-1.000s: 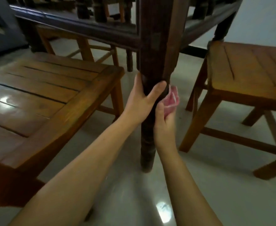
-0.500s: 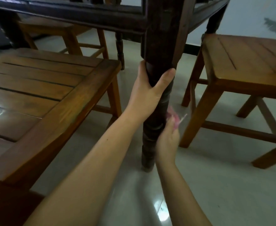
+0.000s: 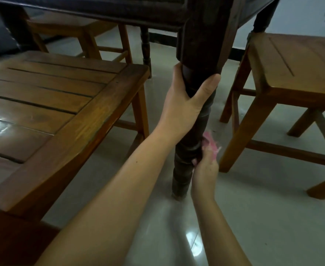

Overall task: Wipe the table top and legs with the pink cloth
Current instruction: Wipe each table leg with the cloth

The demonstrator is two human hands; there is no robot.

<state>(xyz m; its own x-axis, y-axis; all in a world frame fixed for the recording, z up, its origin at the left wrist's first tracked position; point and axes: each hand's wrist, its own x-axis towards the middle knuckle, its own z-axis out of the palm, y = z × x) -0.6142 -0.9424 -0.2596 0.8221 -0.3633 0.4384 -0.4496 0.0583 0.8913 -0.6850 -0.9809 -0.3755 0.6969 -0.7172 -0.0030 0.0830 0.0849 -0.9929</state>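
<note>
A dark turned table leg (image 3: 184, 169) runs down the middle of the view to the floor. My left hand (image 3: 184, 104) grips the leg high up, just under the square block where it meets the table frame (image 3: 119, 10). Lower down, my right hand (image 3: 204, 169) presses the pink cloth (image 3: 210, 144) against the leg's right side, a little above its foot. Only a crumpled edge of the cloth shows above my fingers. The table top is out of view.
A brown slatted wooden chair seat (image 3: 52, 104) fills the left. Another wooden chair (image 3: 292, 73) stands at the right, its front leg close to my right hand. A third chair (image 3: 77, 29) stands at the back left. The floor is glossy pale tile (image 3: 273, 217).
My right hand has slid the pink cloth down the leg, from beside my left thumb to near the foot. My left hand keeps its grip high on the leg.
</note>
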